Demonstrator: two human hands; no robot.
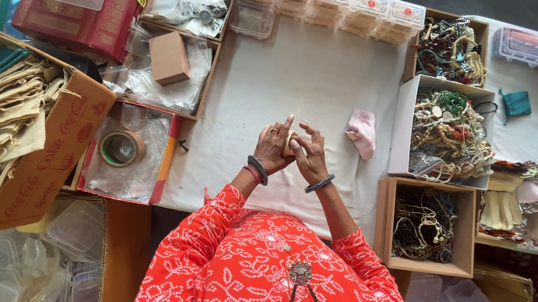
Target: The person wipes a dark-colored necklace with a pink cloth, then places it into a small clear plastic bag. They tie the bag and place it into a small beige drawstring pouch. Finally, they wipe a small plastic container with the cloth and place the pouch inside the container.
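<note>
The person is holding a small tan object (290,143) over the middle of the white cloth (298,78), both hands meeting around it. The left hand (273,147) is cupping it from one side, index finger raised; the right hand (309,153) is pinching it with thumb and fingertips, the other fingers loosely spread. A pink pouch (362,132) is lying just beside the right hand, near a white box (402,125) of beads (a tangled heap). A tape roll (120,148) is sitting well to the left.
</note>
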